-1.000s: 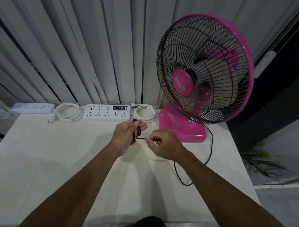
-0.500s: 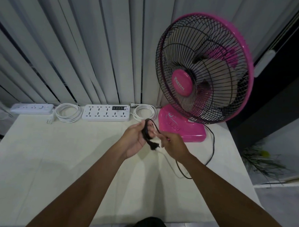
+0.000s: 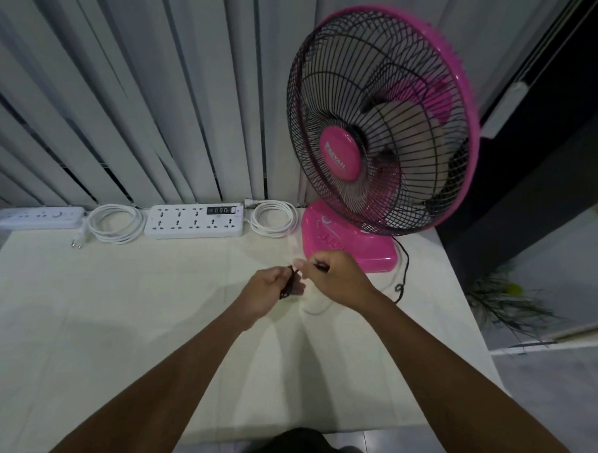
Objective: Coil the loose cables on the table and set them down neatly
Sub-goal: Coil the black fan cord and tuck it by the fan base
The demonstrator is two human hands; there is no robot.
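Observation:
The fan's black cable runs from behind the pink fan base down onto the table. My left hand grips a small bundle of black loops above the table's middle. Just to its right, my right hand pinches the cable where it meets the bundle. Part of the cable is hidden under my right hand. Two white cables lie coiled at the back: one beside the left power strip, one beside the fan base.
Two white power strips, the small one and the large one, line the back edge under vertical blinds. The tall pink fan stands at the back right. The table's right edge drops to the floor, where a plant lies.
The loose black cable on the table has shortened as more of it was drawn into the bundle. My right hand moved up over the bundle, and the plug is now hidden.

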